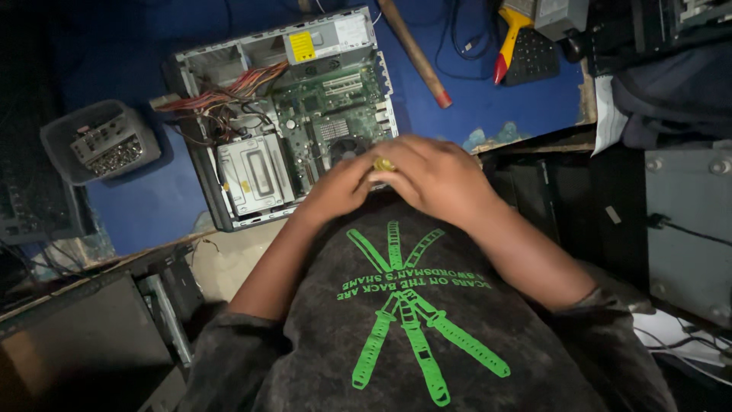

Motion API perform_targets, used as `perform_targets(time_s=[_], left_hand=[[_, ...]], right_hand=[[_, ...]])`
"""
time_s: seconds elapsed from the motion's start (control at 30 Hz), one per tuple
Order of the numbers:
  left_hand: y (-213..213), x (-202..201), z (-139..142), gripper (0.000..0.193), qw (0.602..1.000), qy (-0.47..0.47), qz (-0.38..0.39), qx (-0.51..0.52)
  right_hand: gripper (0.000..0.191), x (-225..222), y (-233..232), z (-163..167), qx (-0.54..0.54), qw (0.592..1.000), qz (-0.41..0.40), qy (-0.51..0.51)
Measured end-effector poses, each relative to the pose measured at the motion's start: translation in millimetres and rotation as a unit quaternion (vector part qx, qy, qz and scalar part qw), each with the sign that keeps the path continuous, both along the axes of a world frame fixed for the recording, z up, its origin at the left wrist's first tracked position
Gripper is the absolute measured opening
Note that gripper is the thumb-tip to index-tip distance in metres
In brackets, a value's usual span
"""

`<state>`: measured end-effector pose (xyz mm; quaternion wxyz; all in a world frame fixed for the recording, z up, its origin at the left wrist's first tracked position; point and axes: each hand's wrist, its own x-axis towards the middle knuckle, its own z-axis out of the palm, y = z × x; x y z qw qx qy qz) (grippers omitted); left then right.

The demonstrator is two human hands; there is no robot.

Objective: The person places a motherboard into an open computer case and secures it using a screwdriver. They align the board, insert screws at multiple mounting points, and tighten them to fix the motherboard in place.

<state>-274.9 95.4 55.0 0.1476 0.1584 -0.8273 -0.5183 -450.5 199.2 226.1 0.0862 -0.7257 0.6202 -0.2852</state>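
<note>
A small yellow part [383, 163] is pinched between left hand [335, 187] and right hand [438, 177], both closed on it, near the open computer case [286, 114]. Judged mid-handling; a firm steady grip over the motherboard [335, 107] is called for next

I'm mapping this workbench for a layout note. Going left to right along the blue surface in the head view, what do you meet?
Grey tray of small parts → open computer case with its motherboard → wooden handle with a red tip → yellow and red tool handle → black perforated piece.
</note>
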Motion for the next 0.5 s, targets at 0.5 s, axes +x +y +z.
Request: perform_targets(time_s=[0.5], left_hand=[[-7.4, -6.0, -0.5, 0.024, 0.997, -0.016, -0.035, -0.064]], right_hand=[[0.037, 2.4, -3.8, -6.9, 0.016, 1.000, 0.007, -0.015]])
